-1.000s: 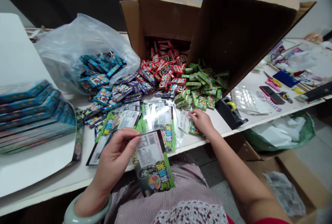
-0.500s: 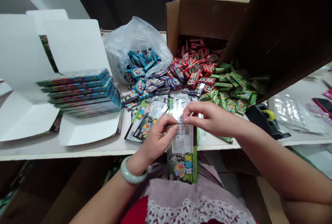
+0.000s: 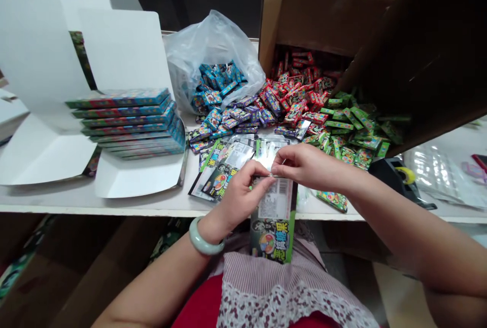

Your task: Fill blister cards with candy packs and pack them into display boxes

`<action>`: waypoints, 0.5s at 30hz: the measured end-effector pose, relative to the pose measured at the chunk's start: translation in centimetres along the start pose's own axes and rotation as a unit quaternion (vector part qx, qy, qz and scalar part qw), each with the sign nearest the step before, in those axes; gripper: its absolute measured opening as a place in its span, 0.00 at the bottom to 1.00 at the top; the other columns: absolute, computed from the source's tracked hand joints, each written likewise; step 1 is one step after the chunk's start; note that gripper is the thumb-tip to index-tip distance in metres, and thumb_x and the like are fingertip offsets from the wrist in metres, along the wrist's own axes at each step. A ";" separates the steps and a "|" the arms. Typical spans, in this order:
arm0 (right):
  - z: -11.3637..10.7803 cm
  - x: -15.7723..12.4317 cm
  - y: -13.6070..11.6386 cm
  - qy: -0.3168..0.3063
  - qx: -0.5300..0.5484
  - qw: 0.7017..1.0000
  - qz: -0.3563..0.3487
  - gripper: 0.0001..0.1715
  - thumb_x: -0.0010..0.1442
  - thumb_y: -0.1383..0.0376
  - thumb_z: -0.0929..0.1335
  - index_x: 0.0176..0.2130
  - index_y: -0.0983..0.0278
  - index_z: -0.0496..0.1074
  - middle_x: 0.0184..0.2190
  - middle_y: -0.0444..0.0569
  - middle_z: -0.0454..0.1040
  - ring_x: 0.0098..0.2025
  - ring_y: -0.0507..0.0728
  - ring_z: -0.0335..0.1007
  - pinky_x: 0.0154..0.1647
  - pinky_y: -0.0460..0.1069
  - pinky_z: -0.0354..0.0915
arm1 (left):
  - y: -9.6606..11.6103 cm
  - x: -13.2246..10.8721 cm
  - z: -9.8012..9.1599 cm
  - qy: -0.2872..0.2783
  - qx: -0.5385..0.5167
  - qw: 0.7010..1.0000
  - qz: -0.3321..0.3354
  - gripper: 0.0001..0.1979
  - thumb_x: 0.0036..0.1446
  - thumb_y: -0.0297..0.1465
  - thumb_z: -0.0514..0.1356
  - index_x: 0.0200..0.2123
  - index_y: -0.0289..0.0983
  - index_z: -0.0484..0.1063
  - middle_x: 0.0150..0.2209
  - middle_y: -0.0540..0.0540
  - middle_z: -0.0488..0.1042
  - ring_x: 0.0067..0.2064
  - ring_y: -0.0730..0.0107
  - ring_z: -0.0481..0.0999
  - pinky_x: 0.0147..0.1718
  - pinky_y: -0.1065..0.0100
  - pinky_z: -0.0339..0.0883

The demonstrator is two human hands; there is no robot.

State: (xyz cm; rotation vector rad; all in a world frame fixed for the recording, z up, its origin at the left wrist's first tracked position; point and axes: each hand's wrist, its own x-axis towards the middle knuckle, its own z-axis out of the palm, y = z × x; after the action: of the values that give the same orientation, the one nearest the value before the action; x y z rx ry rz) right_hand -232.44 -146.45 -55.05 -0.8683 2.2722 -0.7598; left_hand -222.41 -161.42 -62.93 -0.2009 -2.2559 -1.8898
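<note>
A black and green candy pouch [image 3: 272, 224] with a printed label hangs over the table's front edge, its top end between my two hands. My left hand [image 3: 245, 193], below a pale green bangle, pinches the pouch's upper edge between thumb and fingers. Closed on the same edge, just to the right, is my right hand [image 3: 300, 165]; its fingertips almost meet the left ones. Under and behind my hands lie several flat pouches [image 3: 218, 173]. Small red candy packs [image 3: 294, 97], purple ones [image 3: 243, 115] and green ones [image 3: 353, 120] are heaped beyond.
A large cardboard box [image 3: 315, 19] lies open at the back right. Blue packs spill from a clear plastic bag [image 3: 213, 34]. On the left, an open white carton [image 3: 125, 54] holds stacked flat boxes [image 3: 129, 115]. A black tape dispenser [image 3: 391, 178] sits at right.
The view has shifted, so the scene sits a little further right and higher. Both hands stay at the pouch's top edge, with little visible movement.
</note>
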 end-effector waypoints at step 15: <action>1.0 0.4 8.0 -0.037 0.422 0.901 0.093 0.06 0.56 0.67 0.67 0.37 0.63 0.71 0.34 0.46 0.75 0.34 0.51 0.71 0.34 0.46 0.65 | -0.8 0.3 -3.6 -0.004 0.137 0.989 -0.057 0.08 0.59 0.37 0.58 0.41 0.42 0.71 0.38 0.50 0.75 0.40 0.69 0.75 0.37 0.72 0.70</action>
State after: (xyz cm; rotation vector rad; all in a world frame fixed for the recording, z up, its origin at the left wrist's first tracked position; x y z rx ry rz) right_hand -235.08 -142.04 -61.26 -0.2510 1.6426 -1.4226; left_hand -222.63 -165.09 -63.03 -0.0399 -2.5502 -1.6036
